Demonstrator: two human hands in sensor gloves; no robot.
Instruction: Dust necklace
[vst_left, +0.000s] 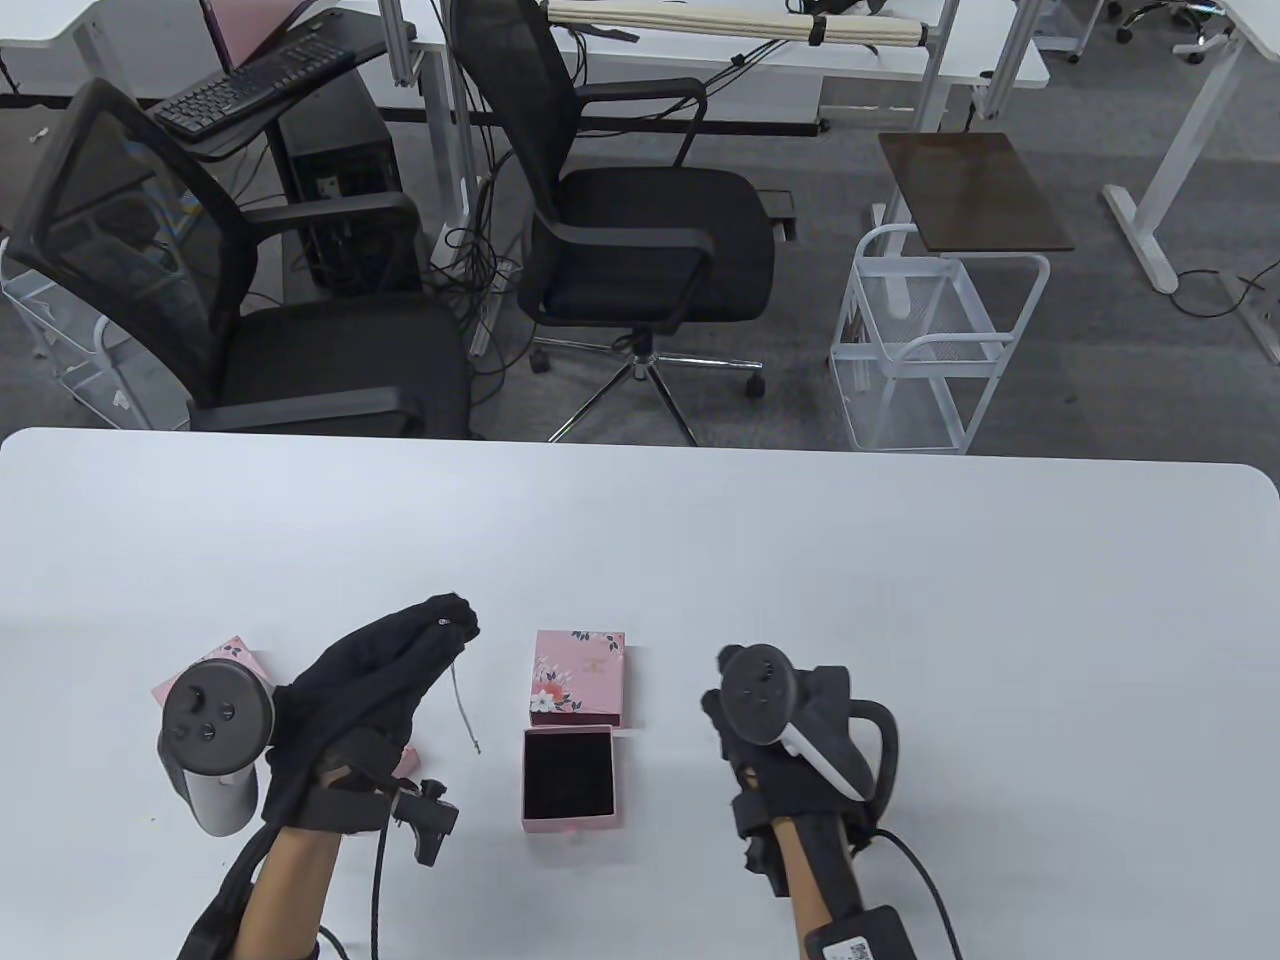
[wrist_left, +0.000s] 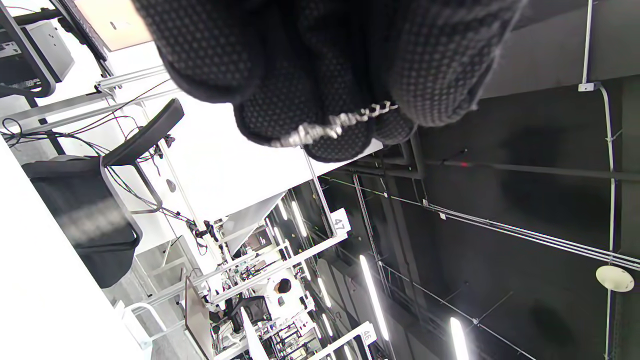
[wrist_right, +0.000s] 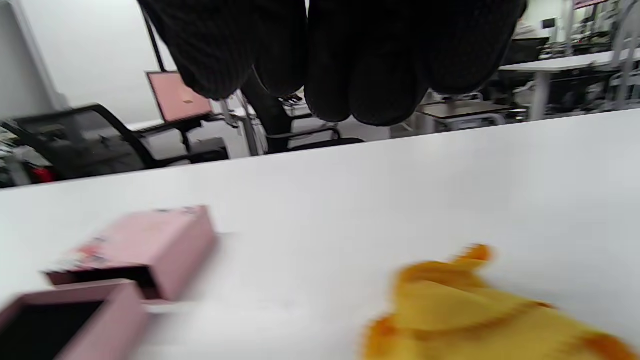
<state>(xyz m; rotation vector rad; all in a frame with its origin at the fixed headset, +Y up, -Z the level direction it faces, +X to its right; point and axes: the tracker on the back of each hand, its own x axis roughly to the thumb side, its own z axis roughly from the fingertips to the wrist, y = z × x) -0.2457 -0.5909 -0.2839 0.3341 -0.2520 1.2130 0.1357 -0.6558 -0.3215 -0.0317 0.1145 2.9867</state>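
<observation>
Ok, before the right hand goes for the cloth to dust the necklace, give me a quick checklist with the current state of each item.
1. Necklace held in the left hand's grip: ok; the chain hangs from its fingertips.
2. Chain hanging free above the table: ok.
3. Yellow cloth near the right hand: ok in the right wrist view; hidden in the table view.
4. Right hand free to grip the cloth: cannot tell; its fingers curl, nothing seen in them.
5. Open box and lid lying apart from the cloth: ok.

In the left wrist view, a white sign (wrist_left: 339, 223) on a distant desk frame reads "47" and another sign (wrist_left: 367, 336) reads "46".
</observation>
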